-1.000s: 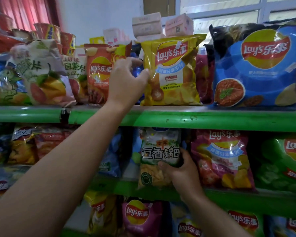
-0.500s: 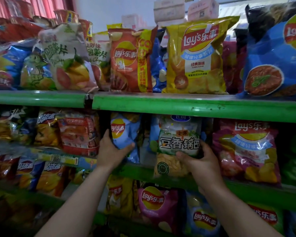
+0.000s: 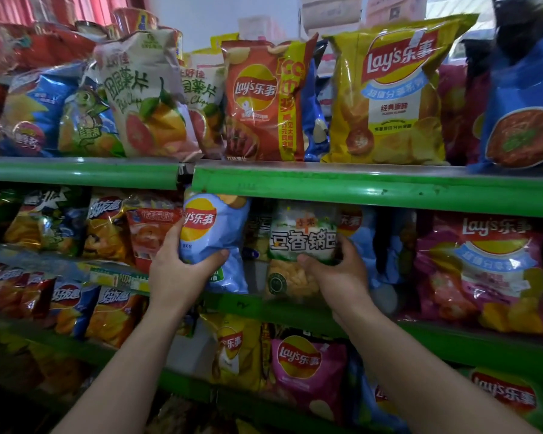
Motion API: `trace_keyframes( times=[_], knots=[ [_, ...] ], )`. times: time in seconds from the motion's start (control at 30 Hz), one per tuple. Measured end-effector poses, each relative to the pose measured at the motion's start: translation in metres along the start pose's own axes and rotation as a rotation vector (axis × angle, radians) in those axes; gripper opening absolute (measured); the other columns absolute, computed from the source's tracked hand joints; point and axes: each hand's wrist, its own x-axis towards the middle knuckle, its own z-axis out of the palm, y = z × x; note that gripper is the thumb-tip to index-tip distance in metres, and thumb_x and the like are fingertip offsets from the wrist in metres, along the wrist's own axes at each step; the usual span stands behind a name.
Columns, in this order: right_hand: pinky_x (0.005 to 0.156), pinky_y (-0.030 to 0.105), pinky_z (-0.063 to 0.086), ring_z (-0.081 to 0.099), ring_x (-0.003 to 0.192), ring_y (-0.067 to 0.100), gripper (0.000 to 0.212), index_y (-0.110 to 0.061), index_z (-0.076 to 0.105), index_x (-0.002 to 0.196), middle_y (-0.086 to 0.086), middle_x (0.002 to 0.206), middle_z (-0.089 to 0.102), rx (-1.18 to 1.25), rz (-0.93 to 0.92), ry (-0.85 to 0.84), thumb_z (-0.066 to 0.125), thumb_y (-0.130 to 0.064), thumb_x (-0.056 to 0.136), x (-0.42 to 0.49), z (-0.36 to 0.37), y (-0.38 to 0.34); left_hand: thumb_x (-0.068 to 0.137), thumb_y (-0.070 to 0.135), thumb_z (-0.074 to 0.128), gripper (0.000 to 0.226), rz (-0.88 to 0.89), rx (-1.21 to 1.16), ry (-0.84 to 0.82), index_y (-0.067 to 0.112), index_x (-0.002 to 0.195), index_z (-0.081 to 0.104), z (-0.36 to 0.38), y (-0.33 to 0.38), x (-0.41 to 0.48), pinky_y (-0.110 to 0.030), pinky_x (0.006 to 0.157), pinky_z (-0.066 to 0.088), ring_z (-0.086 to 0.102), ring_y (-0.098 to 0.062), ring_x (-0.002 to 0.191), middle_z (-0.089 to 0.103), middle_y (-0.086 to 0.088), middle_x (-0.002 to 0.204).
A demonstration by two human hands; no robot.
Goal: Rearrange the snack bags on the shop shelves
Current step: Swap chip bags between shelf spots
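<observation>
Two grips (image 3: 176, 277), two held snack bags (image 3: 213, 233), three green shelf levels (image 3: 358, 186).

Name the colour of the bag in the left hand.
The Lay's bag is light blue with a red-and-yellow logo; head view.

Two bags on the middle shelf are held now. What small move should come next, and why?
Probably lower the light blue Lay's bag and stand it close beside the white-green bag: its top overlaps the upper shelf's green edge, and a gap separates the two.

chip bag (image 3: 213, 233) left of rice-crust bag (image 3: 301, 242)
</observation>
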Motion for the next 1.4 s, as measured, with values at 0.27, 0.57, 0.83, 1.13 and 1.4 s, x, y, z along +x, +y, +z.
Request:
trace_keyframes(
  times=[0.27,0.57,0.83,1.13,1.4],
  knots=[
    [0.103,0.042,0.046,0.052,0.122,0.025,0.076,-0.011,0.042,0.138,0.011,0.133,0.053,-0.088,-0.143,0.021,0.083,-0.02,0.075,0.027,0.099,0.016,0.065,0.052,0.079,0.091,0.003,0.003,-0.028,0.036,0.142,0.035,-0.024,-0.004,-0.007,-0.049,0.097,0.05,0.055,-0.023,0.115,0.055,0.001,0.13],
    [0.105,0.037,0.041,0.05,0.126,0.029,0.08,-0.005,0.04,0.139,0.016,0.136,0.051,-0.146,-0.061,0.029,0.083,-0.023,0.074,0.043,0.11,0.031,0.071,0.047,0.081,0.081,0.002,-0.059,-0.074,0.039,0.139,0.036,-0.01,-0.008,-0.017,-0.046,0.094,0.052,0.057,-0.021,0.114,0.056,0.005,0.128],
    [0.081,0.038,0.056,0.069,0.09,0.015,0.038,-0.027,0.066,0.105,-0.004,0.1,0.073,0.212,0.035,-0.241,0.045,-0.057,0.092,-0.013,-0.009,-0.013,0.059,0.056,0.083,0.083,0.059,-0.22,-0.183,0.045,0.13,0.041,0.058,0.022,-0.063,-0.041,0.087,0.053,0.062,-0.011,0.103,0.061,0.015,0.116],
    [0.077,0.011,0.053,0.064,0.097,-0.009,0.061,-0.044,0.053,0.117,-0.027,0.105,0.068,-0.073,-0.093,-0.043,0.085,-0.049,0.065,-0.054,-0.145,-0.032,0.053,0.079,0.07,0.11,0.403,-0.231,-0.522,0.058,0.147,0.016,0.142,0.094,-0.135,-0.007,0.096,0.032,0.032,0.025,0.121,0.029,0.047,0.13],
    [0.065,0.026,0.059,0.074,0.087,0.015,0.058,-0.03,0.063,0.114,-0.005,0.099,0.076,0.108,-0.117,0.197,0.09,-0.027,0.062,-0.079,-0.248,-0.023,0.074,0.064,0.061,0.056,0.376,-0.489,-0.656,0.065,0.127,0.044,0.184,0.135,-0.161,-0.024,0.088,0.052,0.059,0.001,0.109,0.059,0.024,0.12]
  ],
)
